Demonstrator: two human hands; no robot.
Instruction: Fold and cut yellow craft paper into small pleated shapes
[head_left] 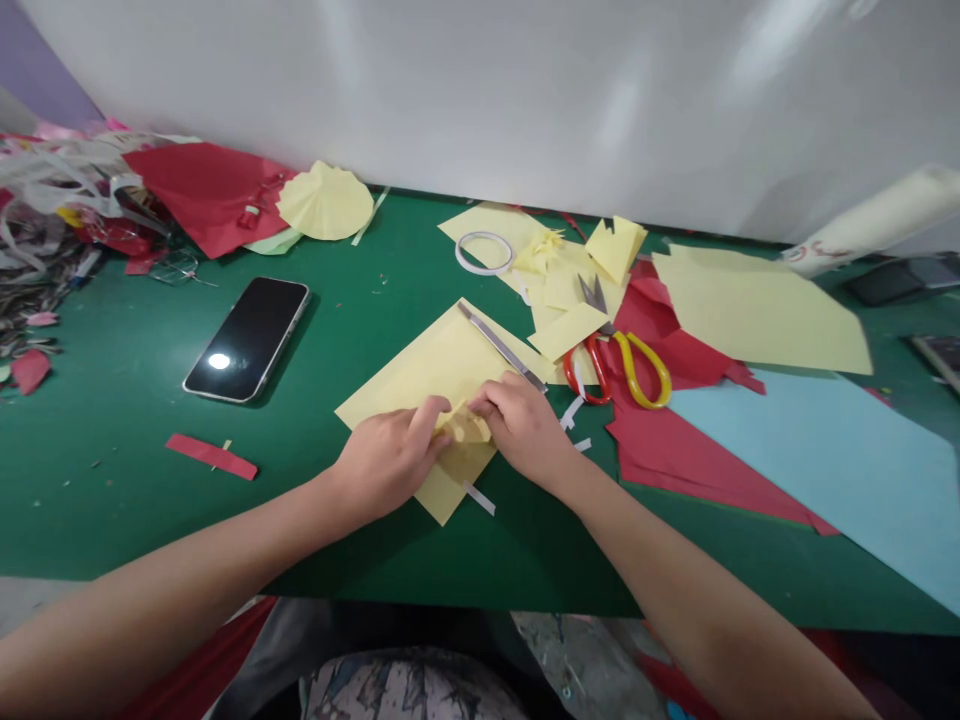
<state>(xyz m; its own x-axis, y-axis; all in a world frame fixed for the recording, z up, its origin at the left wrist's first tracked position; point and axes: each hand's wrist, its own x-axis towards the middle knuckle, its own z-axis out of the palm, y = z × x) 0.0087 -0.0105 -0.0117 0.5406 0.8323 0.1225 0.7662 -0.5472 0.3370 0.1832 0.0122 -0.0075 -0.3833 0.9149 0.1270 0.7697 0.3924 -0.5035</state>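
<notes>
On the green table (360, 330), both hands' fingers (441, 440) pinch the yellow paper piece (466, 424) between them

Black-screened phone (249, 335) lying on green table (112, 510).

The left hand (390, 455) and right hand (529, 425) are bare, and so are both forearms (225, 550), which broaden toward the elbows. At six o'clock, along the bottom edge, a patterned garment (420, 685) shows pale pinkish-grey cloth printed with irregular dark shapes, its upper edge curved. Dark grey cloth (281, 655) covers the lap at seven o'clock, loosely creased and blackish in the shadows.
</notes>
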